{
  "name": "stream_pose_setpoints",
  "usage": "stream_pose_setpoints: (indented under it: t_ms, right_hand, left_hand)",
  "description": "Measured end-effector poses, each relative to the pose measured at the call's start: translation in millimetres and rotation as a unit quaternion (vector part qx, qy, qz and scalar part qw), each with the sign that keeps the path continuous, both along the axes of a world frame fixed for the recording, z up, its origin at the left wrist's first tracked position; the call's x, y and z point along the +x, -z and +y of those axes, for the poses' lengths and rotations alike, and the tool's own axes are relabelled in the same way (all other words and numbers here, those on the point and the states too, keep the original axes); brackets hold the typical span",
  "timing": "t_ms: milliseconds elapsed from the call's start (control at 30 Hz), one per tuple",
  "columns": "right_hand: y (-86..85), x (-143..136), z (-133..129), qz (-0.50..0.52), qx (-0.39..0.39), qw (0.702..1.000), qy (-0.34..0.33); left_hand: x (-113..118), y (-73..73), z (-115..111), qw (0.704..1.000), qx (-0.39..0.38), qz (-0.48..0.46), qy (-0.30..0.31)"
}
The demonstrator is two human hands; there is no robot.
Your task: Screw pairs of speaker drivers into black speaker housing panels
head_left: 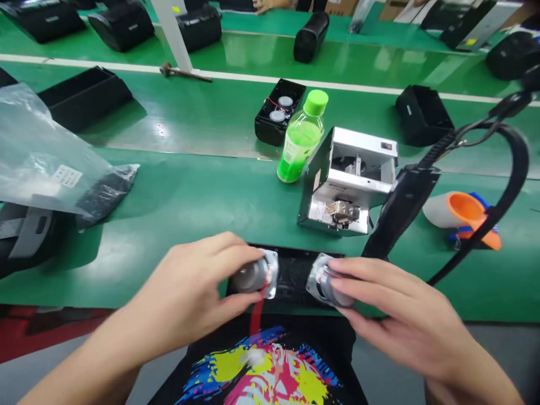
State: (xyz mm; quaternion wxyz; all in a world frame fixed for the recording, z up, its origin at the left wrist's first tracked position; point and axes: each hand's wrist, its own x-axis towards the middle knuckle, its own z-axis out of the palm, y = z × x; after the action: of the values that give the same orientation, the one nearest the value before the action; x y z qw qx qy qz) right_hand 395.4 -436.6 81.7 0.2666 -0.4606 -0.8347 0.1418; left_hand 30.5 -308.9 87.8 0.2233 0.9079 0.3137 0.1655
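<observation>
My left hand (206,287) grips a small round speaker driver (252,275) with a square metal frame, fingers above and thumb below. In my right hand (392,304) is a second speaker driver (323,281), tilted, its metal frame facing left. Both are held over a black speaker housing (293,275) that lies at the bench's near edge. A red strip or wire hangs below the left driver; its far end is unclear. The housing's ends are partly hidden by my hands.
Beyond the housing stands a metal machine (350,185), beside a green-capped bottle (301,138). A black electric screwdriver (403,208) hangs on a thick cable at right, near an orange tape roll (466,208). A plastic bag (54,157) sits left. Black housings (84,95) rest on the conveyor.
</observation>
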Motion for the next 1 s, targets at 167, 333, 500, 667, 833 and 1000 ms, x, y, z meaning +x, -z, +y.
stream_pose_setpoints:
  t_ms: [167, 333, 500, 667, 833, 1000]
  right_hand:
    - [25.5, -19, 43, -0.053, -0.040, 0.994, -0.087]
    - [31.0, -23, 40, -0.087, -0.067, 0.986, -0.123]
    - [34.5, -23, 46, -0.105, -0.093, 0.984, -0.110]
    - [42.3, -17, 44, -0.122, -0.087, 0.982, -0.119]
    - [44.3, -18, 44, -0.118, -0.086, 0.982, -0.122]
    - [42.9, -19, 43, -0.142, -0.103, 0.978, -0.115]
  left_hand:
    - [46, 14.9, 0, 0.986, 0.121, 0.104, 0.051]
    - [40, 10.0, 4, 0.986, 0.109, 0.096, 0.087]
    - [39, 11.4, 8, 0.982, 0.097, 0.108, 0.118]
    - [50, 20.3, 6, 0.982, 0.103, 0.117, 0.109]
    - [59, 28.4, 3, 0.976, 0.107, 0.154, 0.106]
    - [58, 32.3, 5, 0.975, 0.093, 0.168, 0.109]
